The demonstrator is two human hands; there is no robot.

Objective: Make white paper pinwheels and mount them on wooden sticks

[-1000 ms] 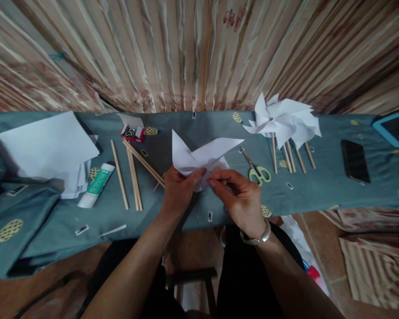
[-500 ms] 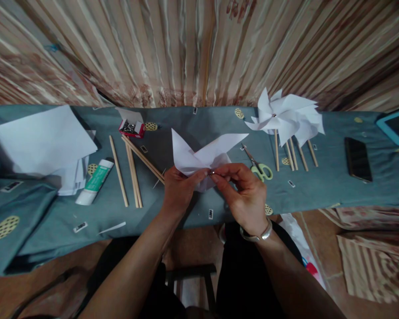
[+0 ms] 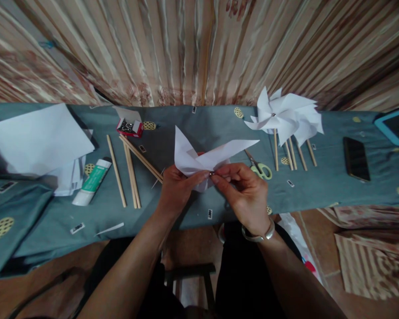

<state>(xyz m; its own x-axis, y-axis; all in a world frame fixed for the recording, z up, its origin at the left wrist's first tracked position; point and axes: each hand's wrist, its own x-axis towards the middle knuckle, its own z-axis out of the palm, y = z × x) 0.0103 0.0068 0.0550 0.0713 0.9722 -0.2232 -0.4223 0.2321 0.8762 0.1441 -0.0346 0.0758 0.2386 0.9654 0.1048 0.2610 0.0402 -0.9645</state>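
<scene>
A white paper pinwheel (image 3: 216,153) with pointed, folded blades is held above the table between both hands. My left hand (image 3: 176,188) is closed on its left side, the thumb pressing near the middle. With thumb and forefinger, my right hand (image 3: 244,190) pinches at a small shiny metal pin (image 3: 211,173) at the pinwheel's centre. The pin's shaft is hidden by paper and fingers. Just right of the right hand lie scissors (image 3: 264,171) with light green handles.
Finished pinwheels (image 3: 287,115) on sticks lie at the back right, near a black phone (image 3: 356,158). Several wooden sticks (image 3: 116,170), a red box of metal pins (image 3: 130,127), a glue tube (image 3: 92,182) and white paper sheets (image 3: 36,141) lie to the left.
The pinwheel has tilted slightly, its right blade shifting right and a little lower. Both hands keep their grip, and the metal pin sits closer against the paper.
</scene>
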